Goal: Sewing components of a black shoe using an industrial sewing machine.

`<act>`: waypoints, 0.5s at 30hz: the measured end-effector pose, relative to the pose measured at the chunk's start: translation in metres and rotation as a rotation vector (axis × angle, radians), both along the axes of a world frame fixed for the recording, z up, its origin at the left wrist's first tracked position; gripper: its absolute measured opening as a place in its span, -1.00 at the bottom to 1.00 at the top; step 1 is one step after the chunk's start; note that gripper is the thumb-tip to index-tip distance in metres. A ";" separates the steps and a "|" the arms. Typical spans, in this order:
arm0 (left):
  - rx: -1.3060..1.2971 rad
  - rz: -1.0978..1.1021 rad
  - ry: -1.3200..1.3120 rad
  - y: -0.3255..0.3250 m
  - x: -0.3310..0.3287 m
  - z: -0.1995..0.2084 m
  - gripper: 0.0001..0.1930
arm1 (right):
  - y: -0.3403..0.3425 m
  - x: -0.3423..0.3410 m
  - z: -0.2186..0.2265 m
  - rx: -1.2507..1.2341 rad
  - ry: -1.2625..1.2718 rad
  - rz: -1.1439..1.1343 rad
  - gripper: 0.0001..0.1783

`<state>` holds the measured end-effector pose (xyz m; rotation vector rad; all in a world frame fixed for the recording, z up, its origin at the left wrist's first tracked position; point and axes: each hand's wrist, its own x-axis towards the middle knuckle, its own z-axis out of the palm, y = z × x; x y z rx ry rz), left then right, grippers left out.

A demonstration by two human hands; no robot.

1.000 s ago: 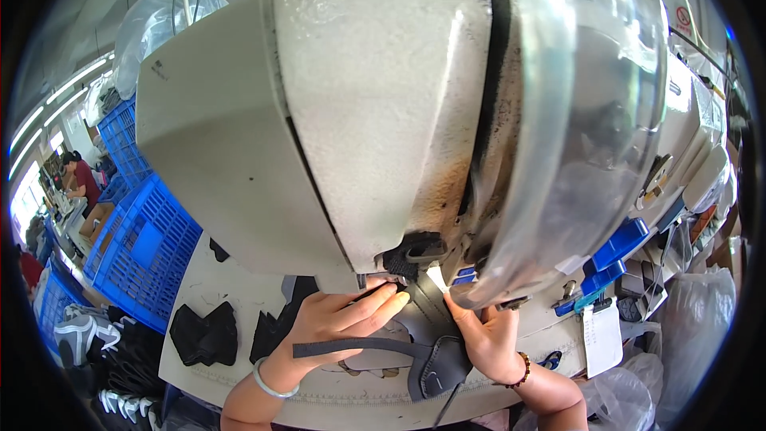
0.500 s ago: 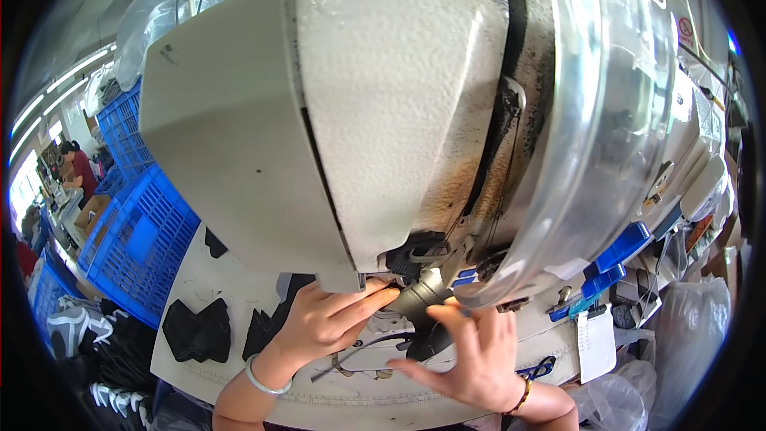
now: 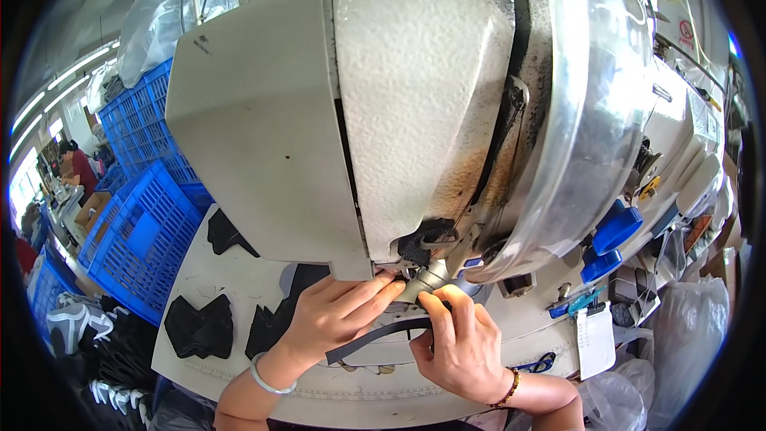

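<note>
A large off-white sewing machine (image 3: 399,112) fills the upper middle, its needle area just above my fingertips. My right hand (image 3: 464,351) is closed, thumb and fingers pinching a narrow black strip (image 3: 371,337). The strip curves out to the left, and its free end hangs below my other wrist. My left hand (image 3: 331,315) is closed under the machine head, fingertips pressed together beside the needle area; what they hold is hidden. Cut black fabric pieces (image 3: 199,327) lie stacked on the white table (image 3: 255,383) to the left.
Blue plastic crates (image 3: 144,231) stand at the left, with dark goods (image 3: 96,351) below them. Blue-handled scissors (image 3: 542,363) lie right of my right hand. A white tag pad (image 3: 594,339), blue clips (image 3: 614,231) and clear plastic bags (image 3: 694,335) are farther right. A person (image 3: 80,172) works far left.
My right hand has gone from open, fingers spread, to pinching the black strip, which is now raised and curved. My left hand stays near the needle area. The view has shifted slightly.
</note>
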<state>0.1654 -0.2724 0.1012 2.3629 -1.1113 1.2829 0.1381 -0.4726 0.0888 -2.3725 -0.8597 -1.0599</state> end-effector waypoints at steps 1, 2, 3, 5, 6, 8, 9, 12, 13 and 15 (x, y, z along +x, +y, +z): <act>0.012 0.028 -0.006 -0.001 -0.001 -0.001 -0.62 | -0.001 0.001 -0.001 0.004 0.003 -0.003 -0.33; 0.012 0.027 -0.001 -0.003 -0.002 -0.001 -0.62 | -0.002 0.002 -0.003 0.004 0.008 -0.004 -0.33; 0.030 0.044 -0.035 -0.004 -0.003 -0.002 -0.63 | -0.004 0.002 -0.004 -0.006 0.025 -0.005 -0.32; 0.051 0.071 -0.062 -0.005 -0.005 -0.003 -0.64 | -0.008 0.004 -0.007 -0.013 0.048 0.002 -0.31; 0.059 0.083 -0.061 -0.005 -0.006 -0.002 -0.64 | -0.010 0.005 -0.008 0.002 0.016 0.019 -0.37; 0.079 0.083 -0.017 -0.007 -0.009 0.001 -0.65 | -0.012 0.006 -0.009 -0.012 0.009 0.015 -0.39; 0.084 0.087 -0.019 -0.009 -0.013 0.003 -0.65 | -0.014 0.008 -0.009 -0.010 -0.014 0.011 -0.36; 0.093 0.185 0.024 -0.022 -0.022 0.008 -0.67 | -0.026 0.019 -0.003 0.002 -0.035 0.085 -0.37; 0.108 0.173 0.012 -0.028 -0.027 0.008 -0.67 | -0.032 0.022 -0.001 0.008 -0.028 0.094 -0.43; 0.208 0.348 -0.102 -0.042 -0.035 0.006 -0.66 | -0.045 0.038 0.005 0.054 0.014 0.235 -0.47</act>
